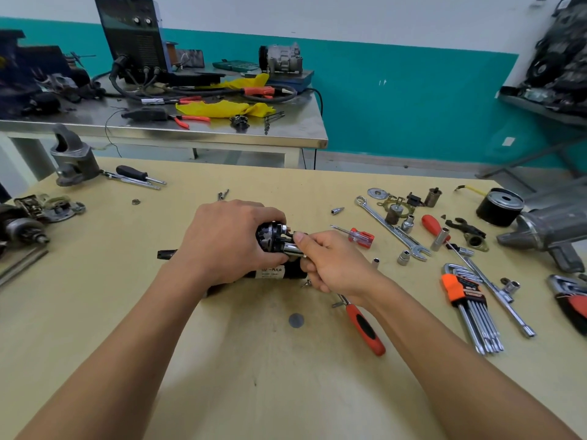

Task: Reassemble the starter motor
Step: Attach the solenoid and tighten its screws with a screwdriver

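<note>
Head view: the motor [273, 274] lies at mid-table [254, 376]. The left hand [228, 239] curls round its end, steadying it. The right hand [333, 262] pinches a chrome socket [293, 248] against that end, probably running on a nut. A washer [378, 193] and grey housing [546, 231] lie loose at right, so work likely remains.

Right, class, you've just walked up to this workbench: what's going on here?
A person is working on a starter motor lying on a wooden table. The left hand grips its black end from above, while the right hand pinches a chrome socket against that end. A red-handled ratchet lies by the right wrist. Loose sockets, a spanner and hex keys lie further right.
</note>
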